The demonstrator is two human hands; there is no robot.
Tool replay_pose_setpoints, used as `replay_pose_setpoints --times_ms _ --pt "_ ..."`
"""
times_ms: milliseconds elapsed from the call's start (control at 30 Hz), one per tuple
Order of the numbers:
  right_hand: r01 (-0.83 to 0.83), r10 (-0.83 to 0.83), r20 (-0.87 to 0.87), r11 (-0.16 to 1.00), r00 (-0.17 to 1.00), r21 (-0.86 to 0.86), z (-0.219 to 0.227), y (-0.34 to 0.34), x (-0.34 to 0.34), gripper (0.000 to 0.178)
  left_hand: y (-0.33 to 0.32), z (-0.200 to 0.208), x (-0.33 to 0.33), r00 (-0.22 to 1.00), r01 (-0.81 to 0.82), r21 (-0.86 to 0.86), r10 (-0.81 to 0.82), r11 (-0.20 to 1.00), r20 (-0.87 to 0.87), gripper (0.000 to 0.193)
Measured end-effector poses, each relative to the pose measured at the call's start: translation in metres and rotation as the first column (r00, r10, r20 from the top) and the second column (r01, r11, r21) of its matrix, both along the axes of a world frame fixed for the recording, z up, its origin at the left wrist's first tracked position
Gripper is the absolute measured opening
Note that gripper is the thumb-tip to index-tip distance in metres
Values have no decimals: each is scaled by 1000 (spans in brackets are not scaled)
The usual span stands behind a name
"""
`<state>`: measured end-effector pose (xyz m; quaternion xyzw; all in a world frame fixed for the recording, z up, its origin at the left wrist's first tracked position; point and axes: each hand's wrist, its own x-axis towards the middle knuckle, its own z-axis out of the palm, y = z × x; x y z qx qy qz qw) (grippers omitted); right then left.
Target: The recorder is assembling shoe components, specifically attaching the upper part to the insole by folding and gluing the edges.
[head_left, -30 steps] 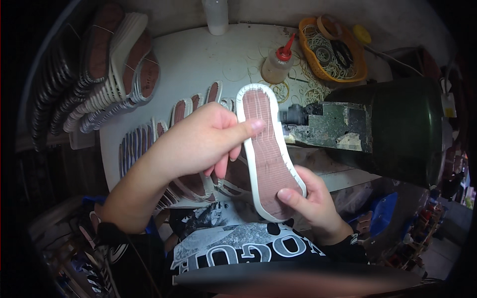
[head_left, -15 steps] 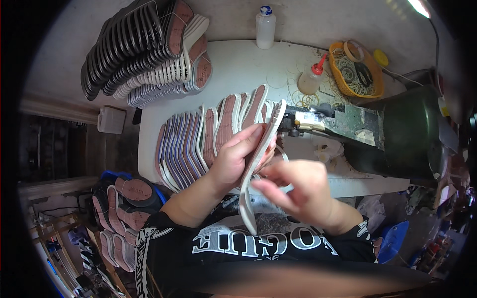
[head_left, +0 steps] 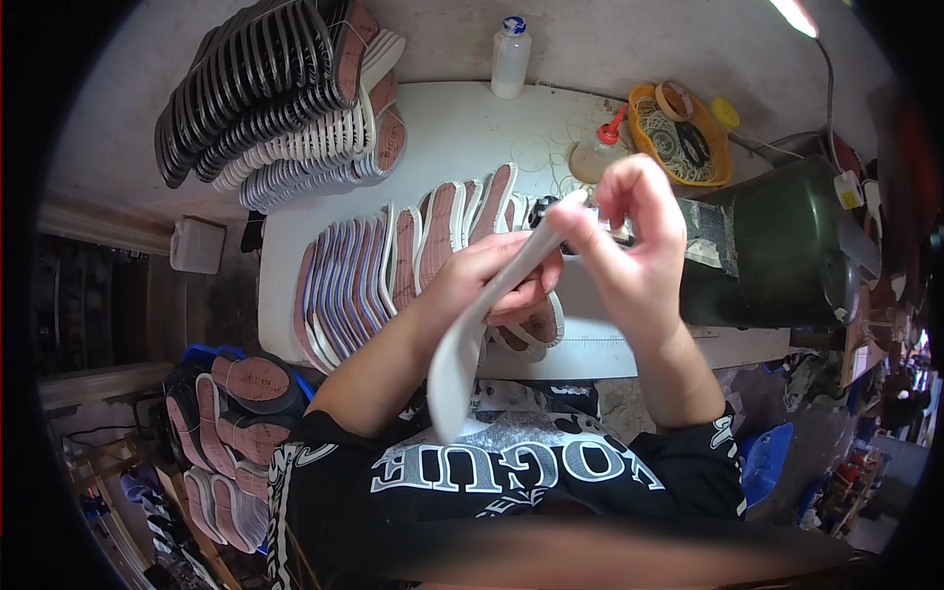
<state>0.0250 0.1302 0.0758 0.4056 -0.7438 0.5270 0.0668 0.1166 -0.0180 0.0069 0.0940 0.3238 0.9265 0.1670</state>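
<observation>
My left hand (head_left: 501,280) is closed round the middle of a pale shoe sole (head_left: 467,354), held tilted and nearly edge-on above the front of the table. The sole's lower end hangs before my shirt, and its upper end points away to the right. My right hand (head_left: 639,246) is raised at that upper end, its thumb against the sole's tip and its other fingers curled but apart from the thumb. Behind my left hand, a row of soles (head_left: 349,280) with reddish-brown faces and white edges stands on the white table (head_left: 442,123).
Bundled black soles (head_left: 265,79) stack at the back left. A white bottle (head_left: 510,59), a red-tipped squeeze bottle (head_left: 597,152) and a yellow basket (head_left: 723,162) of rubber bands line the back. A dark green machine (head_left: 787,246) occupies the right. More soles (head_left: 231,413) lie lower left.
My right hand has moved up from beside the sole's lower half to its upper tip. The sole has tilted further, its lower end swinging left.
</observation>
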Motion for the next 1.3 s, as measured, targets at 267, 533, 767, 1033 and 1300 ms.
replay_pose_setpoints --times_ms 267,533,767,1033,1300 --pt "-450 494 610 860 620 -240 6 -5 -7 28 22 -19 -7 902 428 575 -365 697 -230 38" --pt "-279 249 262 957 932 84 0 -8 3 27 15 -14 10 935 330 540 -348 774 -73 39" --pt "-315 472 514 876 716 -366 -24 -5 9 31 3 -7 18 931 346 499 -355 795 -80 43" --pt "-274 536 627 839 565 -470 -30 20 29 26 2 5 26 914 401 486 -374 777 -156 36" --pt "-327 331 104 944 938 -52 -17 18 18 51 0 34 31 987 -101 -405 141 909 71 52"
